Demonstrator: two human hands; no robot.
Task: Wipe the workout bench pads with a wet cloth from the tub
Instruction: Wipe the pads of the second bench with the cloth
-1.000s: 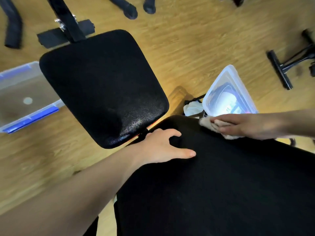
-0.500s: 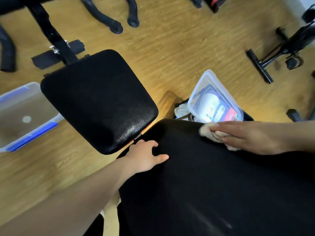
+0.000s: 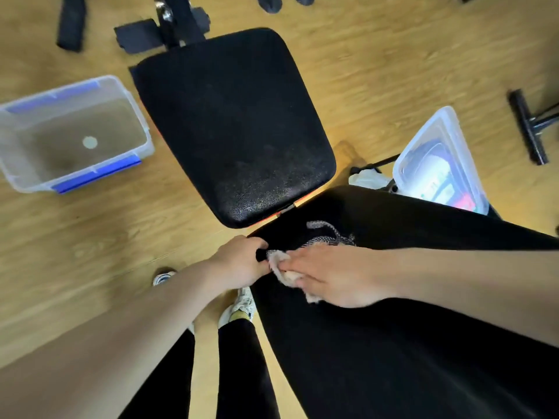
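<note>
Right grip, pressing the cloth, has swept across the back pad to the left hand.

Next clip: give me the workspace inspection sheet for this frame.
Surface: long bench pad, damp streak near its end.
Job's things: cloth on the long pad; seat pad glossy; water tub on the floor.
Clutter: second clear container, white rag.
Grips: right hand presses the cloth; left hand holds the pad edge.
Cables: nothing seen.
Surroundings: wooden floor, other equipment feet.
</note>
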